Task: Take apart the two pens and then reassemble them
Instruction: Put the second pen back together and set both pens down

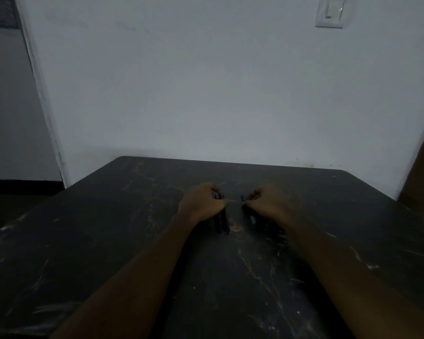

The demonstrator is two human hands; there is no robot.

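Near the middle of the scratched black worktop (132,241), the left hand (201,204) rests with its fingers (212,190) curled round dark slender pen barrels (221,223), whose lower ends touch the surface. Just beside it, the right hand (267,201) pinches a short blue pen piece (242,198) between curled fingers.
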